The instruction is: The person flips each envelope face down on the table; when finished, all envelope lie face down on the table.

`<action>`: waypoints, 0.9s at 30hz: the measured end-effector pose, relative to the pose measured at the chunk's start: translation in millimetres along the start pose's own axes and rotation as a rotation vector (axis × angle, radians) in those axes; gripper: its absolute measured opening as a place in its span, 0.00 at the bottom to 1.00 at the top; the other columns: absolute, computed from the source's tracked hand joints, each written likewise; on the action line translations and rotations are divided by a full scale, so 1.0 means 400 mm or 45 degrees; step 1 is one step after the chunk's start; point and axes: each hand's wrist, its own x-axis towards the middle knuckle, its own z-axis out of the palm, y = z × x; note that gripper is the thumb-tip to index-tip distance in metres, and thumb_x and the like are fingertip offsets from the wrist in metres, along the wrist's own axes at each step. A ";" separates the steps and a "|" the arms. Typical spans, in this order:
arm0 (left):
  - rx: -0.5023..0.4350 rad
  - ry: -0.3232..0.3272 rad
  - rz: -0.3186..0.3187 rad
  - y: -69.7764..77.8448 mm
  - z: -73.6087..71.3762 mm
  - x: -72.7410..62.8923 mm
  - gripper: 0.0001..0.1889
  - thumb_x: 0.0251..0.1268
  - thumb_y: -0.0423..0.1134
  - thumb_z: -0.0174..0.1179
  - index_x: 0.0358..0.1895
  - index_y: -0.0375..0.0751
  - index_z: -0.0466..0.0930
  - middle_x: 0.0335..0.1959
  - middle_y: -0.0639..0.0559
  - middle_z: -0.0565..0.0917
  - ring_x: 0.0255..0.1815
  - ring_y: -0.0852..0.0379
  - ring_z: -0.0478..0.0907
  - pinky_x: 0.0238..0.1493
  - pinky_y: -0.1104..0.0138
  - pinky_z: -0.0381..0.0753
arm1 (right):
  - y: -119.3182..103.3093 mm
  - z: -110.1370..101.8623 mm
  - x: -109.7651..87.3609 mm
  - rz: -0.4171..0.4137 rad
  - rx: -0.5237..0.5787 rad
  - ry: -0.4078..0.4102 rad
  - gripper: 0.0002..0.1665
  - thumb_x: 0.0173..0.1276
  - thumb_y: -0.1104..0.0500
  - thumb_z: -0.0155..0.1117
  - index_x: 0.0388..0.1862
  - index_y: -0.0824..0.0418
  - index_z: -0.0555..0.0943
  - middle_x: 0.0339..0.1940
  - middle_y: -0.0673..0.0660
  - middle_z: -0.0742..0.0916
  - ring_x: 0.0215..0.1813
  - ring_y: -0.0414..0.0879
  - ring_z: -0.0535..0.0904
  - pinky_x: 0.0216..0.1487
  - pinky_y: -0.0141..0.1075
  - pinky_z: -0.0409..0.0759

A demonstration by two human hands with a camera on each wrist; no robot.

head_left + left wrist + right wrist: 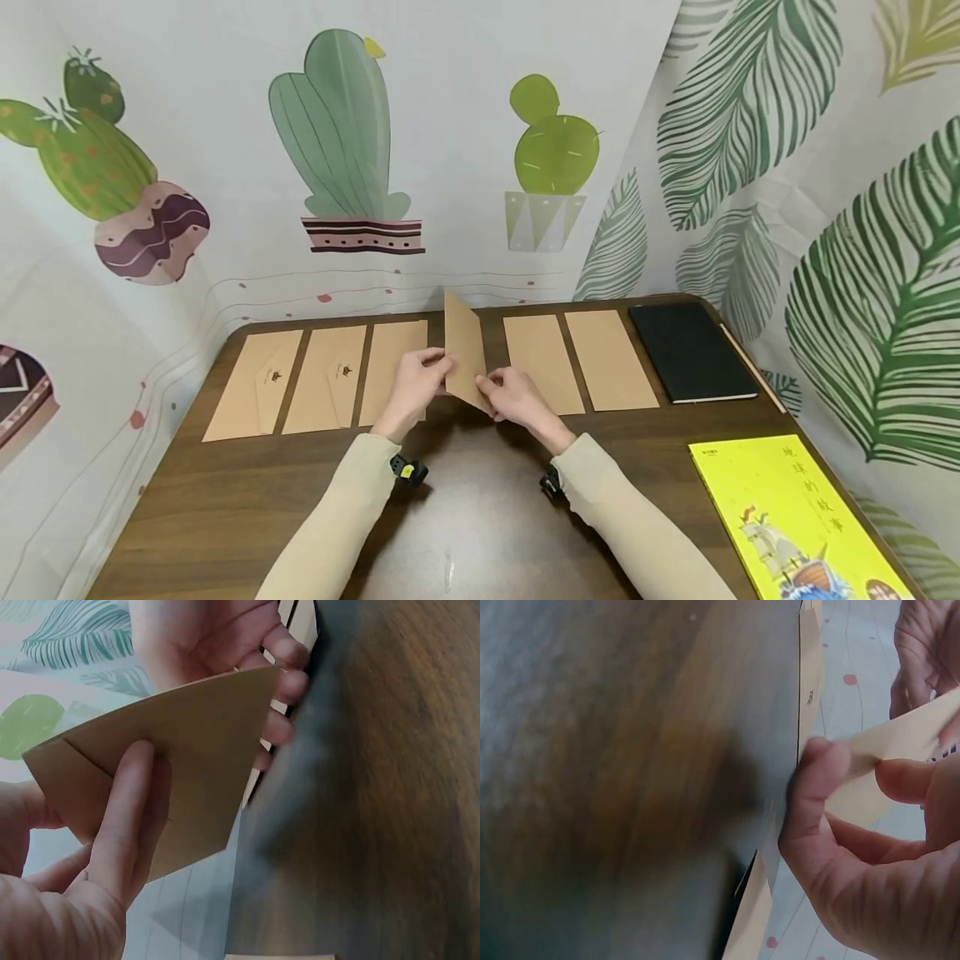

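Observation:
A brown kraft paper envelope (465,346) is held up on edge, tilted, over the middle of the table's far side. My left hand (417,385) pinches it by its left side; in the left wrist view, fingers (129,802) of that hand lie along the flap side. Its lower right corner is between the thumb and curled fingers of my right hand (517,398), seen close in the right wrist view (885,847). Flat beside the left hand lies another envelope (392,367), partly covered by it. An envelope (542,358) lies just right of the right hand.
Two envelopes with crown-printed flaps (251,383) (326,375) lie at the left. Another envelope (611,358) is at the right, then a black notebook (693,350) and a thin stick (752,367). A yellow book (780,492) lies near right on the wooden table (202,517).

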 end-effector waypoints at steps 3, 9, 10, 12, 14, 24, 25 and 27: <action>0.071 0.031 -0.013 -0.006 -0.011 0.003 0.19 0.74 0.34 0.64 0.61 0.26 0.86 0.49 0.35 0.93 0.32 0.65 0.83 0.32 0.73 0.86 | 0.002 -0.007 0.002 -0.011 -0.017 0.044 0.21 0.82 0.52 0.65 0.55 0.70 0.85 0.21 0.52 0.82 0.21 0.41 0.78 0.26 0.32 0.80; 0.270 0.055 -0.034 -0.015 -0.025 0.010 0.21 0.70 0.34 0.67 0.62 0.27 0.86 0.48 0.35 0.92 0.38 0.61 0.83 0.37 0.75 0.80 | 0.002 -0.020 0.009 -0.021 -0.123 0.134 0.32 0.78 0.50 0.69 0.69 0.73 0.80 0.21 0.50 0.83 0.23 0.40 0.77 0.31 0.31 0.75; 0.321 0.063 -0.037 -0.016 -0.026 0.010 0.21 0.69 0.35 0.68 0.61 0.27 0.87 0.47 0.37 0.92 0.39 0.59 0.83 0.38 0.74 0.80 | 0.003 -0.022 0.011 -0.013 -0.133 0.137 0.34 0.77 0.50 0.70 0.71 0.73 0.79 0.22 0.50 0.83 0.24 0.40 0.77 0.32 0.31 0.75; 0.421 0.082 -0.056 -0.021 -0.025 0.012 0.19 0.68 0.37 0.70 0.58 0.29 0.89 0.44 0.40 0.92 0.40 0.57 0.84 0.41 0.72 0.80 | 0.009 -0.023 0.019 -0.002 -0.156 0.138 0.38 0.75 0.50 0.71 0.74 0.72 0.77 0.25 0.53 0.85 0.26 0.44 0.80 0.34 0.35 0.78; 0.500 0.091 -0.072 -0.021 -0.023 0.012 0.17 0.66 0.37 0.71 0.53 0.29 0.90 0.42 0.41 0.92 0.39 0.55 0.85 0.43 0.68 0.83 | 0.035 -0.018 0.045 -0.004 -0.221 0.148 0.38 0.74 0.48 0.71 0.74 0.71 0.78 0.33 0.57 0.90 0.34 0.48 0.85 0.41 0.39 0.84; 0.982 0.125 0.056 -0.155 -0.019 0.113 0.12 0.55 0.49 0.75 0.20 0.50 0.86 0.31 0.47 0.89 0.30 0.49 0.81 0.27 0.62 0.79 | 0.132 0.010 0.147 -0.028 -0.570 0.153 0.33 0.71 0.45 0.72 0.63 0.69 0.86 0.58 0.65 0.91 0.56 0.56 0.89 0.58 0.49 0.89; 1.012 0.123 0.063 -0.153 -0.016 0.111 0.14 0.54 0.48 0.73 0.16 0.51 0.83 0.28 0.48 0.86 0.29 0.51 0.78 0.26 0.63 0.75 | 0.133 0.010 0.149 -0.024 -0.585 0.150 0.30 0.71 0.46 0.73 0.59 0.69 0.87 0.52 0.63 0.92 0.49 0.54 0.88 0.51 0.46 0.90; 1.049 0.101 0.070 -0.142 -0.010 0.105 0.20 0.53 0.47 0.72 0.10 0.53 0.75 0.25 0.50 0.81 0.25 0.54 0.72 0.21 0.65 0.69 | 0.131 0.010 0.151 -0.014 -0.610 0.142 0.24 0.71 0.47 0.74 0.49 0.68 0.88 0.40 0.60 0.91 0.38 0.50 0.84 0.39 0.42 0.87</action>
